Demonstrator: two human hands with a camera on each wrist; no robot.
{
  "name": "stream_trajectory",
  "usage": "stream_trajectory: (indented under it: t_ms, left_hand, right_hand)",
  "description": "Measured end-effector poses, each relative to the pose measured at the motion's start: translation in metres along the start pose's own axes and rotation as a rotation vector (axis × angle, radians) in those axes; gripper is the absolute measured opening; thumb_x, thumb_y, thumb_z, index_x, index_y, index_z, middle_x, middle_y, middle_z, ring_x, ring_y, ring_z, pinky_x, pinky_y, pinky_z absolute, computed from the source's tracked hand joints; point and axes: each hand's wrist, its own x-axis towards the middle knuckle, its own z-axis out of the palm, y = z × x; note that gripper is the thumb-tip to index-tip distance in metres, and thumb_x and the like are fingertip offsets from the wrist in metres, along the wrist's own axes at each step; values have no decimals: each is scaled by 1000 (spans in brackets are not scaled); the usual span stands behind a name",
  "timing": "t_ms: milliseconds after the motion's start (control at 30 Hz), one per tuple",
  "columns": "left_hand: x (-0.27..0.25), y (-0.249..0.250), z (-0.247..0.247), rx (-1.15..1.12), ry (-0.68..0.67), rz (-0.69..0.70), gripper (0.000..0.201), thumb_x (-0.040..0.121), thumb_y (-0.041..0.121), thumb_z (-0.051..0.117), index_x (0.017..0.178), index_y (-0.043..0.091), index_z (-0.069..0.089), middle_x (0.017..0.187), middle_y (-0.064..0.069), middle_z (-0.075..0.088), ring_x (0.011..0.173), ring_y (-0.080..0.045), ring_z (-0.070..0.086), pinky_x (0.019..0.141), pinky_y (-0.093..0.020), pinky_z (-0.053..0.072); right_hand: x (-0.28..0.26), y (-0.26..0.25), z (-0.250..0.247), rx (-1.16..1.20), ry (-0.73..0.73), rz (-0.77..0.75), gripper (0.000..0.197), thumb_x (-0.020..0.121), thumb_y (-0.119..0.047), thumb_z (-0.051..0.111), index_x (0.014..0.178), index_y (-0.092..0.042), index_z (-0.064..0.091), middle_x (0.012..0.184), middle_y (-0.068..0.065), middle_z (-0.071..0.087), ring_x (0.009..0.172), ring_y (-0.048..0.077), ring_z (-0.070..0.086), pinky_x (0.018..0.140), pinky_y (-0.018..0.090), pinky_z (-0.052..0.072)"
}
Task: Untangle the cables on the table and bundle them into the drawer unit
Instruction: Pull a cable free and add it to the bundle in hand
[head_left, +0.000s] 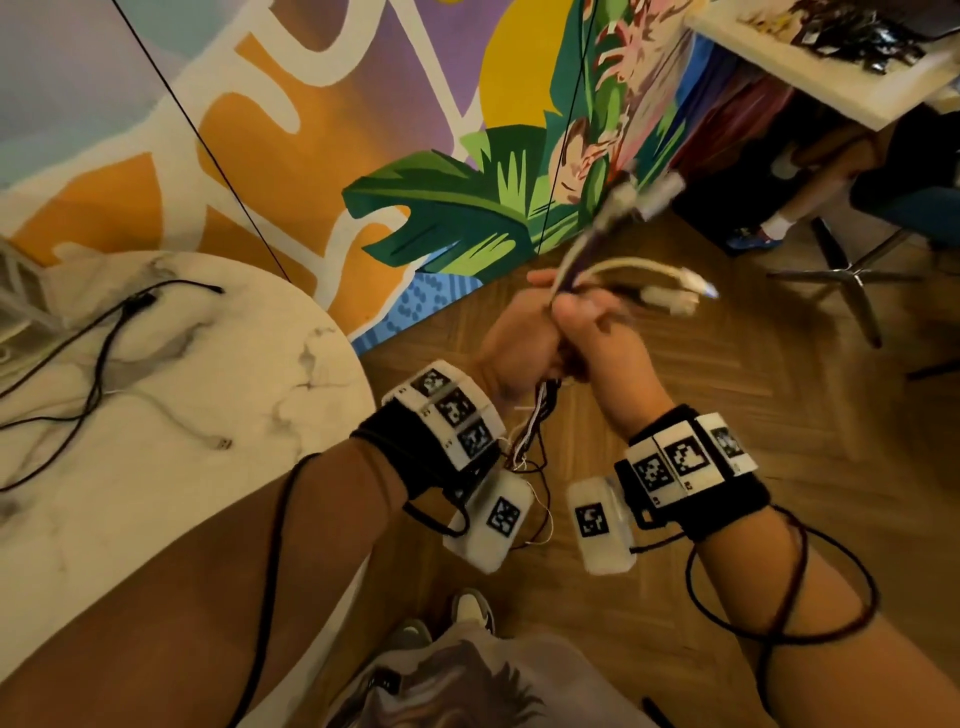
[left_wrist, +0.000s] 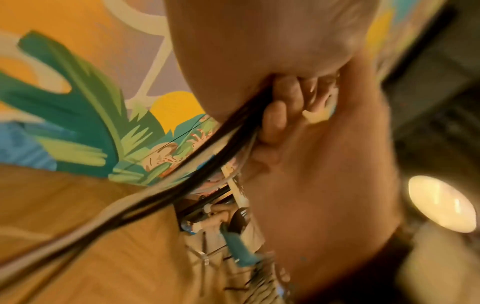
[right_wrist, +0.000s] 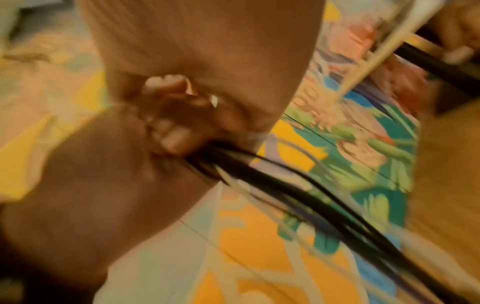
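Observation:
Both hands are clasped together above the wooden floor, right of the round table, and grip one cable bundle (head_left: 597, 260) of white and dark cords. My left hand (head_left: 519, 338) and right hand (head_left: 592, 332) touch each other. White plug ends (head_left: 670, 296) stick out above the fists, and thin cords (head_left: 535, 415) hang below them. The left wrist view shows curled fingers (left_wrist: 275, 121) round black and white cables (left_wrist: 182, 179). In the right wrist view, black cables (right_wrist: 298, 195) leave the fist (right_wrist: 176, 131). More black and grey cables (head_left: 104, 353) lie on the marble table (head_left: 234, 493). The drawer unit is not in view.
A painted mural wall (head_left: 311, 130) stands behind the table. A white desk (head_left: 831, 57) with dark clutter is at the upper right, with an office chair base (head_left: 852, 280) and a seated person's foot (head_left: 753, 236) under it. My own shoes (head_left: 467, 613) are below the hands.

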Motion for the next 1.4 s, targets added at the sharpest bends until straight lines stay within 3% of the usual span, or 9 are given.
stream_trajectory:
  t_ms: [100, 200, 467, 600, 767, 867, 1067, 1200, 1400]
  left_hand:
    - [3, 29, -9, -238, 64, -64, 52, 93, 20, 47, 44, 20, 31, 35, 5, 27, 28, -12, 23, 34, -19, 23]
    - [0, 42, -18, 142, 160, -20, 54, 93, 17, 50, 44, 22, 29, 35, 6, 25, 31, -14, 20, 38, -25, 18]
    - [-16, 87, -39, 1357, 164, 345, 37, 84, 35, 47, 53, 21, 33, 48, 11, 29, 43, -5, 25, 45, -21, 14]
    - [-18, 112, -37, 1625, 179, 413, 30, 90, 40, 47, 82, 17, 64, 53, 9, 28, 46, -11, 26, 47, -24, 15]
    - [-15, 145, -37, 1683, 286, 569, 48, 93, 49, 38, 101, 13, 68, 68, 0, 51, 60, -19, 43, 59, -29, 30]
    - [-16, 149, -35, 1714, 281, 584, 50, 93, 50, 37, 105, 13, 68, 76, -7, 63, 62, -21, 45, 60, -30, 33]
    - [-13, 144, -44, 1773, 243, 501, 49, 88, 50, 40, 101, 12, 68, 78, -12, 64, 68, -35, 56, 60, -34, 39]
    - [-14, 129, -43, 1756, 224, 417, 36, 87, 43, 45, 85, 15, 67, 52, 5, 31, 53, -25, 39, 50, -28, 20]
    - [-15, 103, -44, 1661, 194, 472, 28, 86, 36, 52, 70, 16, 65, 52, 3, 39, 48, -21, 34, 47, -22, 8]
  right_hand:
    - [-6, 30, 16, -16, -116, 107, 35, 74, -44, 62, 77, -9, 56, 64, 6, 52, 53, 18, 48, 51, 30, 40]
    - [3, 68, 24, -112, -130, 178, 35, 79, -30, 66, 57, -12, 45, 49, -3, 36, 43, 11, 29, 47, 28, 23]
    - [0, 165, -10, -593, 6, 576, 41, 91, -30, 57, 55, -14, 45, 53, 0, 43, 48, 16, 39, 49, 28, 31]
    - [3, 192, -30, -739, 13, 710, 35, 90, -38, 58, 74, -7, 63, 72, 12, 64, 67, 30, 62, 57, 34, 47]
    - [-14, 218, -39, -902, -48, 924, 48, 92, -45, 54, 102, 1, 63, 97, 19, 68, 88, 35, 65, 72, 39, 54]
    - [-4, 218, -39, -758, 57, 941, 50, 92, -46, 53, 98, 3, 60, 88, 18, 63, 79, 34, 61, 64, 36, 47]
    - [36, 182, -59, -960, 138, 632, 26, 91, -26, 53, 88, -6, 69, 75, 16, 61, 77, 38, 62, 61, 33, 42]
    - [51, 166, -71, -1118, 185, 462, 24, 90, -27, 52, 92, -11, 70, 87, 21, 68, 84, 41, 62, 66, 37, 45]
    - [41, 199, -64, -1220, -307, 789, 31, 88, -32, 60, 104, -5, 65, 99, 15, 67, 86, 31, 63, 65, 31, 45]
